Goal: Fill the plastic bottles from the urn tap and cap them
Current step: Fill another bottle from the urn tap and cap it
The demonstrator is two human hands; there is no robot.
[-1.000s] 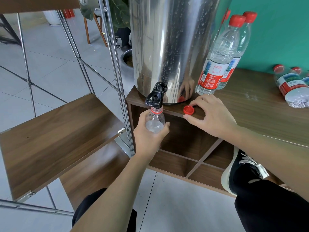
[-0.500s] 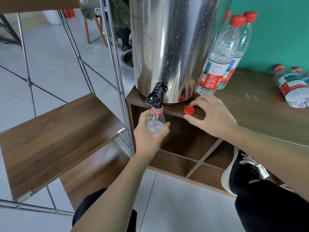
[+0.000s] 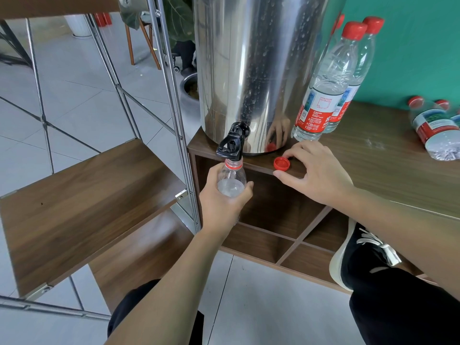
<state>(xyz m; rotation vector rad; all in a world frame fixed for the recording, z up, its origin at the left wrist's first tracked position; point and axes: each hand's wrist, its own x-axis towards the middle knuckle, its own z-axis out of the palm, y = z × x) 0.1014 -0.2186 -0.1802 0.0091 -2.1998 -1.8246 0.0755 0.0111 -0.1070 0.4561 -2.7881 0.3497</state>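
Nothing has changed: your left hand [image 3: 225, 200] still grips the bottle [image 3: 231, 180] under the urn tap [image 3: 230, 145]; right fingers [image 3: 286, 174], loosely spread, rest beside the cap [image 3: 281, 163], empty. Filling continues.

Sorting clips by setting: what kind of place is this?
Probably an office or break area, not a home kitchen: a steel urn on a wood cubby cabinet, tiled floor, metal shelving.

Wooden cabinet top [image 3: 388, 170]: urn [image 3: 261, 70], loose cap [image 3: 281, 163], capped bottles [image 3: 323, 95].
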